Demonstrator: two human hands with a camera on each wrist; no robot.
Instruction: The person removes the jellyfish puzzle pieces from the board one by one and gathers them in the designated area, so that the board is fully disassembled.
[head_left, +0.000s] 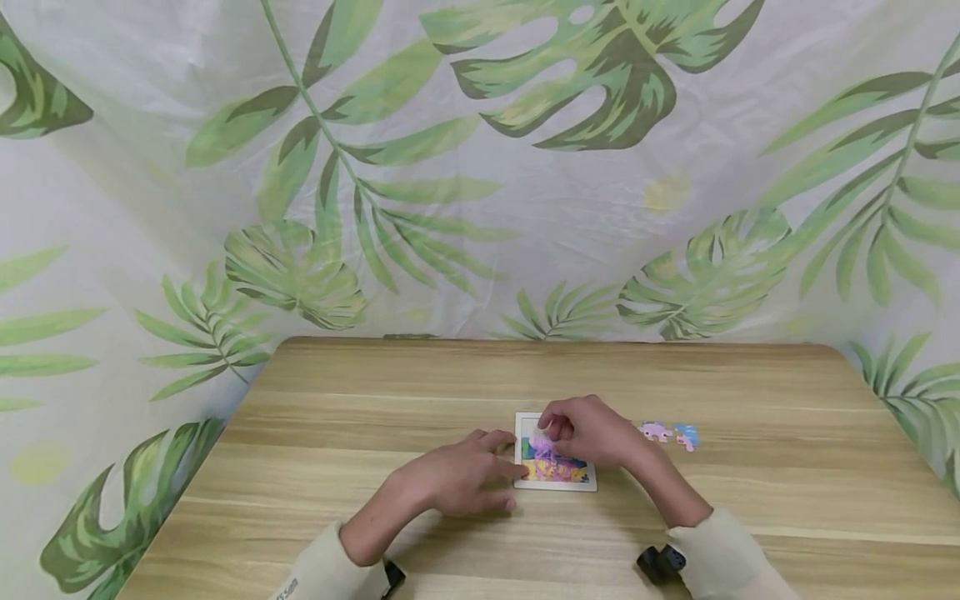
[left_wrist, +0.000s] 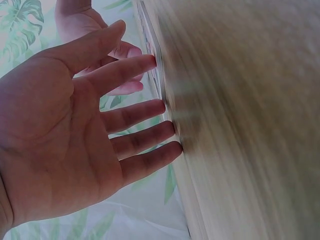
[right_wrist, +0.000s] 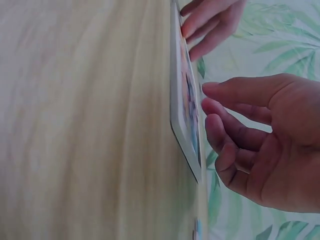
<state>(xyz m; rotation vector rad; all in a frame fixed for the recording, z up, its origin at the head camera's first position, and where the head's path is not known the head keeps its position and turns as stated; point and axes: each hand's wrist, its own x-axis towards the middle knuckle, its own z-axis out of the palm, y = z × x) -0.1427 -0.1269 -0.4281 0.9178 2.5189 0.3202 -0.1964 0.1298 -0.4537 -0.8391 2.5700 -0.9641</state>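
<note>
Steadying the framed jigsaw board (head_left: 555,486) on the wooden tabletop (head_left: 375,392) is the left hand (head_left: 465,473), fingers spread and extended; its index fingertip rests on the board's lower left border, the thumb clear of it; the right hand (head_left: 596,432) is poised over the board's upper middle, thumb and fingers curled close together; whether a thin piece sits between them cannot be told, the tips being small and blurred; the hands are apart from each other. To the board's right lie two loose items: a lilac piece (head_left: 656,431) and a blue-and-pink piece (head_left: 686,436).

Risks, as judged: the board could skid rightward under a sideways push, since the left hand bears on one edge only; neighbouring pieces could lift if a tab were pressed down misaligned; the right forearm (head_left: 671,483), near the lilac piece, could sweep it farther from the board if drawn back low; the right hand masks the board's upper right, so a poor fit there could go unnoticed.
</note>
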